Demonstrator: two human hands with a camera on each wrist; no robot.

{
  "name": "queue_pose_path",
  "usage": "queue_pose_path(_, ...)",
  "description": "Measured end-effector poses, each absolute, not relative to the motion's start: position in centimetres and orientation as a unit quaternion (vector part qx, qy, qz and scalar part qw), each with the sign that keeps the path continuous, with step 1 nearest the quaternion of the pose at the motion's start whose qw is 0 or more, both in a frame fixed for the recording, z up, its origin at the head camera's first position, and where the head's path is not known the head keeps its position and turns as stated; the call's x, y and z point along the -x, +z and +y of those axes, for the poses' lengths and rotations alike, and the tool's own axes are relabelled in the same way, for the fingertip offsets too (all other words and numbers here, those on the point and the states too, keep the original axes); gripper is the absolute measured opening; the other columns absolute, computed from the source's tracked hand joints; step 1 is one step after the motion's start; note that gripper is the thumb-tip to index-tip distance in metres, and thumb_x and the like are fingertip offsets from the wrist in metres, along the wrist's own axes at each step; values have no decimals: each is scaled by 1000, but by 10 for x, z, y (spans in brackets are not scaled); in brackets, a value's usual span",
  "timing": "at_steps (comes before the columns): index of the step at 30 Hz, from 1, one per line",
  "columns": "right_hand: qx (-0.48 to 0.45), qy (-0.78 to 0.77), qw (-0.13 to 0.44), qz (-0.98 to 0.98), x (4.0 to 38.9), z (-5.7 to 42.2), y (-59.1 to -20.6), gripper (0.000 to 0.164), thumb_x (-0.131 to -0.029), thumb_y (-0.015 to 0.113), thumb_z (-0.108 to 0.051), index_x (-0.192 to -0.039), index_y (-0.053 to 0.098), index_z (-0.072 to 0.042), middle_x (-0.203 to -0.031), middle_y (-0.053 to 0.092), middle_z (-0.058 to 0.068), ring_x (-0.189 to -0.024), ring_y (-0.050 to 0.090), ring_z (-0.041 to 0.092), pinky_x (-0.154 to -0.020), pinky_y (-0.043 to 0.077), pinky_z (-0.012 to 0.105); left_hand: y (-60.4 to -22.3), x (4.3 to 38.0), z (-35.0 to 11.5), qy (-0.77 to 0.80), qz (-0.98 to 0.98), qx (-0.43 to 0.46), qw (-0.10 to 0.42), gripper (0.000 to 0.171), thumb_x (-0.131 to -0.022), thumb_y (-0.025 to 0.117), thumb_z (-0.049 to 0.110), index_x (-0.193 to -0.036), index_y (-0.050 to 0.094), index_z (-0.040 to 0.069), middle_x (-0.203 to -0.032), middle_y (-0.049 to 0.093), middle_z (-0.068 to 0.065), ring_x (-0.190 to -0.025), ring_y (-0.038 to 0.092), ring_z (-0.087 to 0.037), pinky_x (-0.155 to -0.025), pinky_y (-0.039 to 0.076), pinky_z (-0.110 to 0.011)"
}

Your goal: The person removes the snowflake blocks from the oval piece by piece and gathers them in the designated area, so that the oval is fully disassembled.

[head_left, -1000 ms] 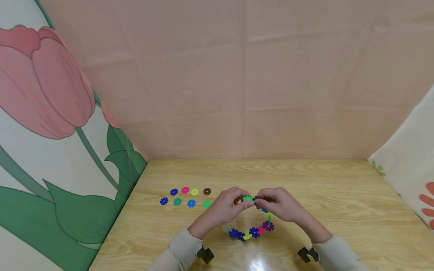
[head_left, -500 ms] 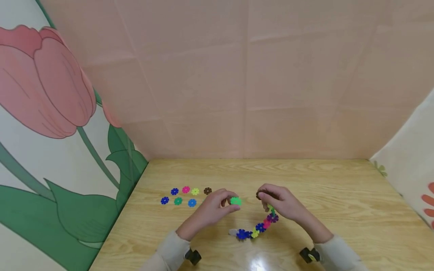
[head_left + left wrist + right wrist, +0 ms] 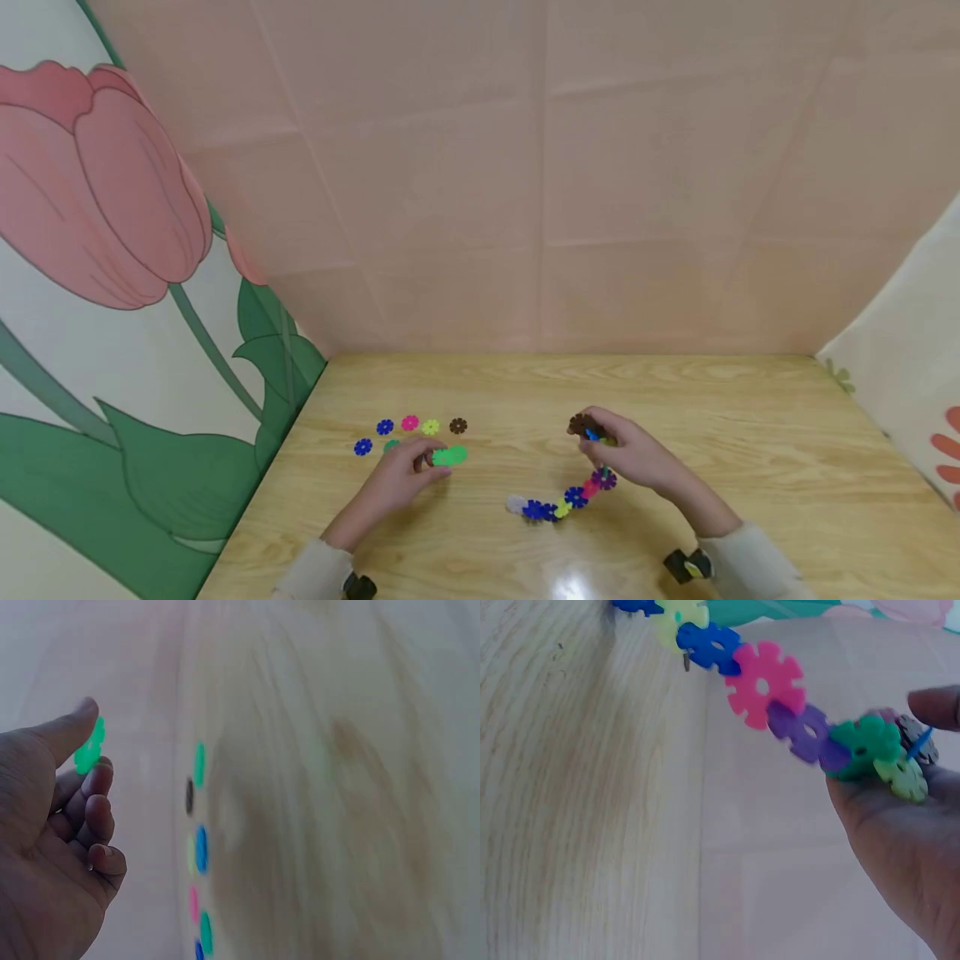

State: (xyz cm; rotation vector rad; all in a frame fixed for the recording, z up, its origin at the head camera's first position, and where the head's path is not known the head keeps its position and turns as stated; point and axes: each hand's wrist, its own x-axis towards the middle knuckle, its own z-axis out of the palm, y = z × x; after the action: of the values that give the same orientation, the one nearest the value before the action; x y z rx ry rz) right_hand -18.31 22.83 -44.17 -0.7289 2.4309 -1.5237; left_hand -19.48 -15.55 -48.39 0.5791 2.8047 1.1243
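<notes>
From the right hand point(image 3: 628, 447), a flower-disc chain point(image 3: 576, 497) trails leftward.

Left hand point(image 3: 401, 473): shifted from beside the right hand point(image 3: 628, 450) toward the worktop's point(image 3: 712, 433) left edge.
Green disc point(image 3: 88, 748): carried along in the left hand's pinch, now well apart from the chain's point(image 3: 575, 497) brown disc point(image 3: 579, 425).
Brown disc: showing more of its face.
Light-blue disc point(image 3: 202, 850): now hidden behind the left hand in the head view.
</notes>
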Motion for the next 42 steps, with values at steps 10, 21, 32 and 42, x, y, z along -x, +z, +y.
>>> queue_pose_path(10, 293, -523, 151, 786, 184, 234, -440, 35, -107, 52, -19, -139, 52, -3, -111, 64, 16, -90, 65, 26, -76, 58, 35, -504, 193, -209, 363, 926, -95, 28, 37, -90, 79, 25, -123, 71, 11, -85, 57, 6, -73, 49, -13, -59, 43, -24)
queue_pose_path(21, 304, -543, 129, 772, 188, 232, -444, 31, -106, 54, -16, -135, 53, -6, -130, 63, 18, -89, 67, 29, -77, 58, 41, -519, 199, -246, 341, 937, -64, 24, 33, -84, 83, 24, -115, 75, 17, -83, 56, 6, -75, 50, -12, -63, 44, -24)
queue_pose_path(32, 266, -536, 137, 789, 186, 228, -447, 36, -103, 61, -23, -137, 57, -8, -126, 63, 20, -94, 68, 31, -79, 59, 43, -515, 201, -260, 246, 968, -25, 42, 37, -84, 83, 25, -117, 74, 9, -85, 60, 4, -78, 53, -13, -70, 48, -31)
queue_pose_path(42, 260, -545, 140, 785, 187, 228, -447, 44, -102, 62, -20, -140, 54, 0, -127, 64, 26, -92, 71, 21, -78, 60, 36, -509, 200, -261, 204, 978, -27, 46, 39, -87, 81, 28, -119, 72, 7, -86, 59, 3, -78, 54, -13, -70, 51, -35)
